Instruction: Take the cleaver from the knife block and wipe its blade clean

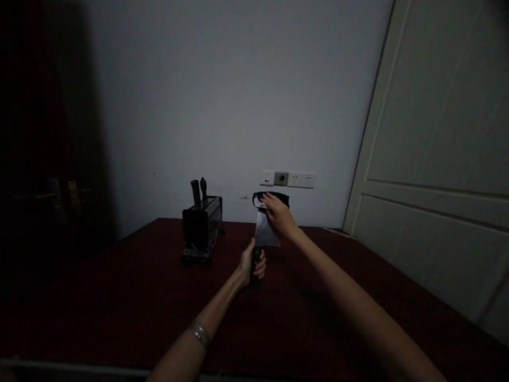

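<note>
My left hand (251,265) is closed around the dark handle of a cleaver (267,232), which stands upright with its broad silver blade above the handle. My right hand (279,212) is at the blade's upper end, fingers pressing a black cloth (283,198) with a whitish patch against it. The cloth covers the top of the blade, so that end is hidden. To the left stands a dark knife block (202,225) with two black-handled tools (195,192) sticking up from its top.
The dark red table (159,297) runs back to a pale wall (238,95). Sockets and a switch plate (301,180) sit low on that wall. A white panelled door (433,159) borders the right side. It is dark at the left, where a door handle shows.
</note>
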A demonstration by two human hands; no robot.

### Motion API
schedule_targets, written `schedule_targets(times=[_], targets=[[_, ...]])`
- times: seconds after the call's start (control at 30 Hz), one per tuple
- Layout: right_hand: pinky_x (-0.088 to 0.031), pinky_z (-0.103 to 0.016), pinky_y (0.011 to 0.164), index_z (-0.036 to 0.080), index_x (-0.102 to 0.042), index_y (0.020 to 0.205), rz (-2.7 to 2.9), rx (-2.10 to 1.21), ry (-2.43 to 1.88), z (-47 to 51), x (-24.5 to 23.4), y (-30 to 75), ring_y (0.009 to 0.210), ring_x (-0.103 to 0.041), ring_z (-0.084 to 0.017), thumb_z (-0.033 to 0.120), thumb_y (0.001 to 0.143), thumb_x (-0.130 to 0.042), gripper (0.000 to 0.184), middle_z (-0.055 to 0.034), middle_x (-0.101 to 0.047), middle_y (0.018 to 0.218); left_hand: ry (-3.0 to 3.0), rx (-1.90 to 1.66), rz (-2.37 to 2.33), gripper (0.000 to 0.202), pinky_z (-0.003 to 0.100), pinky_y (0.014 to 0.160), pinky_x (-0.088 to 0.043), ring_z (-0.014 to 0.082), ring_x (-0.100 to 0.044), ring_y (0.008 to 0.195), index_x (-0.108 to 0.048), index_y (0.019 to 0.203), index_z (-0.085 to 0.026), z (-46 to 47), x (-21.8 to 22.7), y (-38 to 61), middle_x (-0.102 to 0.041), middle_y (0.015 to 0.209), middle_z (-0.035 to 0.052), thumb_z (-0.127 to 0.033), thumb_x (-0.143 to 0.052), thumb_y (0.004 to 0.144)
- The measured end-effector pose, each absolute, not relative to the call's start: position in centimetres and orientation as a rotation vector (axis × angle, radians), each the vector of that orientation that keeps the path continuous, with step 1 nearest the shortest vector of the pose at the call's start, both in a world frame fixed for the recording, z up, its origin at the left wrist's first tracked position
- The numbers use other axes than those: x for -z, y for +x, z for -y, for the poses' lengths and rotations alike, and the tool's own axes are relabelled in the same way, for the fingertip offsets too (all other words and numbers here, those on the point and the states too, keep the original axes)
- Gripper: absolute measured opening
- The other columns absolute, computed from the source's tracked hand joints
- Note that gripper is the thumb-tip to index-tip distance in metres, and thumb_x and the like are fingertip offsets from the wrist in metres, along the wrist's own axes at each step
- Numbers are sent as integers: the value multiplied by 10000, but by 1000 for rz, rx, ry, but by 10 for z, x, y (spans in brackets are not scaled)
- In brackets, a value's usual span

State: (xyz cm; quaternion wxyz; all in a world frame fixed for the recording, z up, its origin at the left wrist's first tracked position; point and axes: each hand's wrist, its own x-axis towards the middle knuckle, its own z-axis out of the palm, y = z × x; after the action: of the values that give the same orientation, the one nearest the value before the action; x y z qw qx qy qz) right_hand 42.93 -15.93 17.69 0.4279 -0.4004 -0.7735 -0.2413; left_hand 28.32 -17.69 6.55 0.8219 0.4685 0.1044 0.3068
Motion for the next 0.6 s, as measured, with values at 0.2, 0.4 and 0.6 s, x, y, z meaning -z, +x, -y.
schedule_targets(times=[0.2,0.4,0.6], targets=[[-291,-431,1072,100,-531,1234,2019,639,-1015,182,-136,418,1307,-330,-236,252,885,-449,389,-164,-481,1325,939,-662,-231,619,192,286,-233,68,-201,235,-388,532,-182,176,-66,283,-294,320,-50,-653,-149,854],[-311,-446,1060,147,-581,1183,1813,627,-1062,157,-174,435,1279,-380,-224,243,895,-435,337,-130,-524,1291,975,-604,-226,612,192,286,-233,67,-194,241,-379,534,-184,179,-59,285,-290,325,-55,-677,-181,837],[-312,-422,1066,127,-589,1170,1830,607,-1070,166,-163,425,1274,-389,-218,221,892,-431,333,-145,-523,1287,963,-649,-192,605,195,292,-232,65,-206,240,-362,531,-188,179,-62,283,-291,328,-57,-697,-214,822]])
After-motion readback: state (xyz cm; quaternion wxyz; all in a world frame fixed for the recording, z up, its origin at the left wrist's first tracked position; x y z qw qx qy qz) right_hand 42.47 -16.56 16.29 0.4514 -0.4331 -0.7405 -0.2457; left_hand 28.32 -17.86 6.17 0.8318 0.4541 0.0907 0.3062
